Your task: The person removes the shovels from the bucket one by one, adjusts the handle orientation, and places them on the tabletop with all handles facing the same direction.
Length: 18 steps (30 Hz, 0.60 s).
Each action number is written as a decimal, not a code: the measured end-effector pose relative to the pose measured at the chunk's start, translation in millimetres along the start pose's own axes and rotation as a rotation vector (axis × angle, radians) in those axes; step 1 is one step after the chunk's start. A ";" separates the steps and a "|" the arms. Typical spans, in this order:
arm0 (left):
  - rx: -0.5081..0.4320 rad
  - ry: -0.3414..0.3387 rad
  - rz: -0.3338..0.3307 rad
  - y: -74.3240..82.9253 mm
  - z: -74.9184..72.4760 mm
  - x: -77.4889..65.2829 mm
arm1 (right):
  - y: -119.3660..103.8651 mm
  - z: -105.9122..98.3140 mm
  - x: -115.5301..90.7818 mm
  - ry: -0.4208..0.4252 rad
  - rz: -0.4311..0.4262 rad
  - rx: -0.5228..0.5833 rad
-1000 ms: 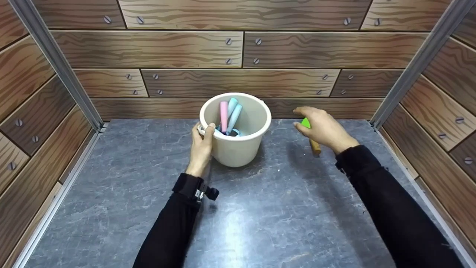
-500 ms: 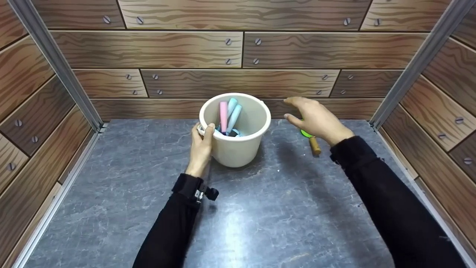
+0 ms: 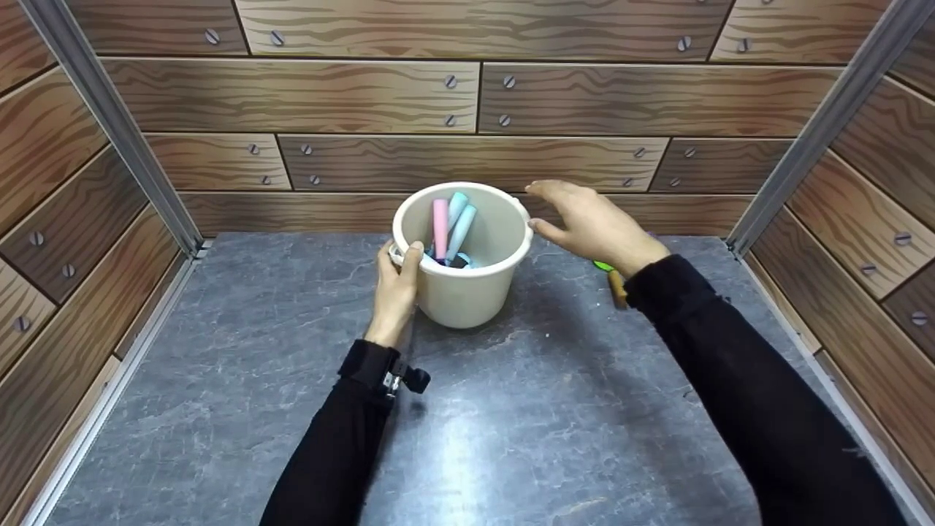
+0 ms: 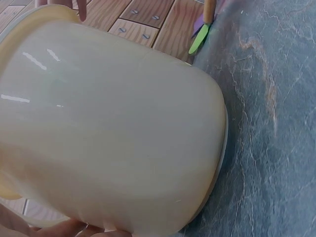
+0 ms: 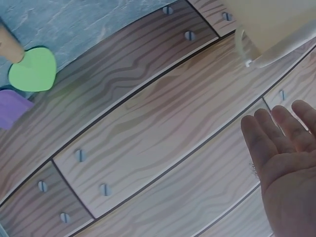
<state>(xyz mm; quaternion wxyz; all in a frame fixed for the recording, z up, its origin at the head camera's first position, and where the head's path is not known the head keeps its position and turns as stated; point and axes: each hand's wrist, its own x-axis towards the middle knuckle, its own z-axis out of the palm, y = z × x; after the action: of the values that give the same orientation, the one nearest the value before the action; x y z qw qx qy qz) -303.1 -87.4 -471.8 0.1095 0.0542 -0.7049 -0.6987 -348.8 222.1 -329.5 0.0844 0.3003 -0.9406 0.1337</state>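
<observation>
A cream bucket (image 3: pixel 467 296) stands upright near the back wall. My left hand (image 3: pixel 394 292) grips its left rim, thumb over the edge; in the left wrist view fingers (image 4: pixel 64 229) lie against its side. A pink handle (image 3: pixel 440 226) and two light blue handles (image 3: pixel 462 228) stick up inside the bucket; their lower ends are partly hidden. Beside the right rim hovers my right hand (image 3: pixel 593 225), fingers extended and holding nothing. In the right wrist view this hand (image 5: pixel 289 168) is apart from the bucket (image 5: pixel 276 24); contact is unclear from the head view.
Right of the bucket lies a small shovel with a green heart-shaped blade (image 5: pixel 34 69) and wooden handle (image 3: pixel 618 291). A purple piece (image 5: pixel 12 108) lies beside it. Wood-patterned walls (image 3: pixel 467 95) enclose the grey marbled floor (image 3: pixel 256 329) at the back and sides.
My right hand has moved left from above the green shovel to the bucket's right rim. The left hand and the bucket have stayed in place.
</observation>
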 end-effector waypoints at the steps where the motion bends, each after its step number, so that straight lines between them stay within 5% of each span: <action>1: -0.002 -0.003 -0.002 0.1 -0.3 -0.2 | -2.3 0.4 1.6 0.001 -0.012 -0.002; 18: 0.014 0.009 0.007 1.0 0.2 1.6 | -30.2 10.5 24.0 -0.075 -0.114 -0.057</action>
<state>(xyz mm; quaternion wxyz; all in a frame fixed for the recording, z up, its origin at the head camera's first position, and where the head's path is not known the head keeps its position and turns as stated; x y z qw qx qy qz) -304.7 -87.5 -470.7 0.1149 0.0556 -0.7094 -0.6931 -351.2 182.2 -327.7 0.0653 0.3557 -0.9279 0.0906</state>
